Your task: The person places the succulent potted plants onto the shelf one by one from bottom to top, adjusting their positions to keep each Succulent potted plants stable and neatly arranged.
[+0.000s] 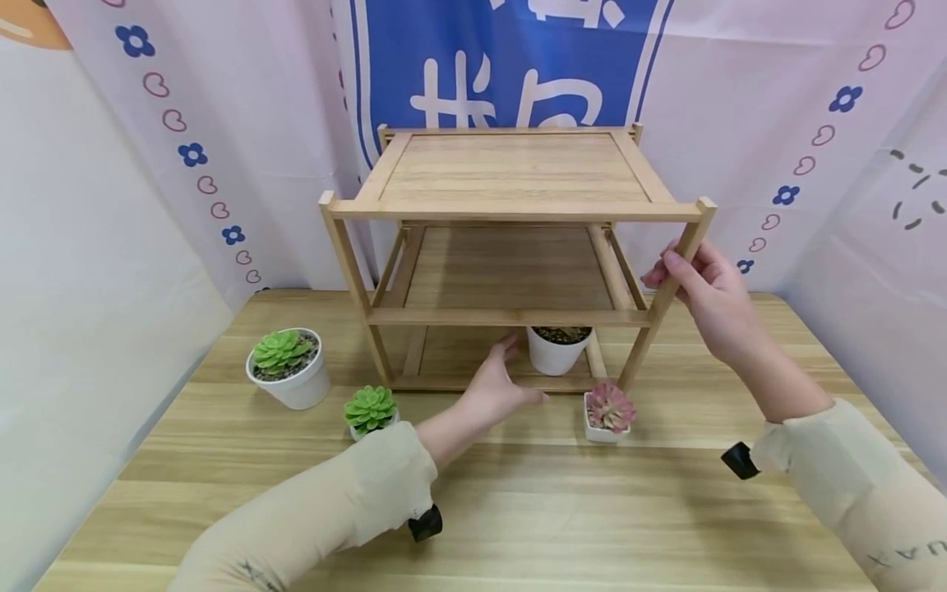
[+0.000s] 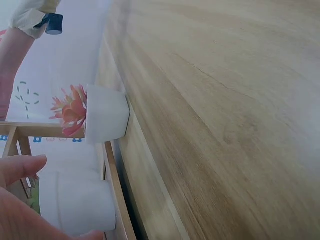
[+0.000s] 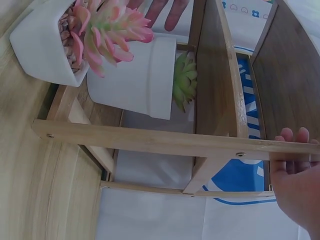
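I'm seeing the right hand [image 1: 713,304] gripping the front right post [image 1: 639,353] of the wooden shelf [image 1: 510,168], while the left hand [image 1: 494,388] is holding its thumb and fingers wide apart, grasping nothing, right by the white pot [image 1: 555,355]; whether it is touching, I cannot tell. That pot is standing upright on the lowest tier, a green succulent [image 3: 185,82] showing in the right wrist view. Just in front, a pink succulent [image 1: 610,407] is sitting in a square white pot on the table [image 1: 555,510]; two potted green succulents are standing to the left. The right sleeve [image 1: 836,460] is carrying dark letters, perhaps including A and U. Behind, a blue panel [image 1: 399,41] is displaying large white characters, cropped and partly hidden, which I'm not managing to read.
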Tool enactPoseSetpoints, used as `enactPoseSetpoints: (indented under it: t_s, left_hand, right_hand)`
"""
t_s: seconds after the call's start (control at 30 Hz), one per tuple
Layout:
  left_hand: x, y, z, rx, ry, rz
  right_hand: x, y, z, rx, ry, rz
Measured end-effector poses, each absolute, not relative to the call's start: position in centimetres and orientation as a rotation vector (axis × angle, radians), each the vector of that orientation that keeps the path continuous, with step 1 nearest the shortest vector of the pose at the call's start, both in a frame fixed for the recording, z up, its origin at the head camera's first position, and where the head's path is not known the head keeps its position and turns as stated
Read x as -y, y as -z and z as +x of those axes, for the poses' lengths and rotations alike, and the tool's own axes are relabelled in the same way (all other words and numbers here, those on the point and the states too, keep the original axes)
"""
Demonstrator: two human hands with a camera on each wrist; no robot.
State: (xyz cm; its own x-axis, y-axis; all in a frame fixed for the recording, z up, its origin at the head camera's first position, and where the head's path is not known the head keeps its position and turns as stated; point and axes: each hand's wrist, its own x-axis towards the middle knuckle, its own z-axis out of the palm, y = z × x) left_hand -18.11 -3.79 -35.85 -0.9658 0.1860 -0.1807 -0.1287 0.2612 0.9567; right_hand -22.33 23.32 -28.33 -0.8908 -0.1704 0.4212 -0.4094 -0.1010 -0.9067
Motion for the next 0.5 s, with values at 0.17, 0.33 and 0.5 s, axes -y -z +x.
enactPoseSetpoints:
  t_s: [0.17,0.33,0.5]
  left_hand:
    - [4.2,35.7,-17.9,-2.279,-1.789,0.071]
    - [4.5,35.3,-17.7,-2.267,-1.823,0.097]
    - [5.0,34.4,-17.4,-2.235,-1.852,0.084]
  right_hand:
    - [-23.0,28.4,-22.4,2.010,-2.137,0.691]
    - [-22.6,28.4,-22.5,2.028,-2.130,0.723]
    - [-22.2,28.6,-22.6,2.040,-2.134,0.714]
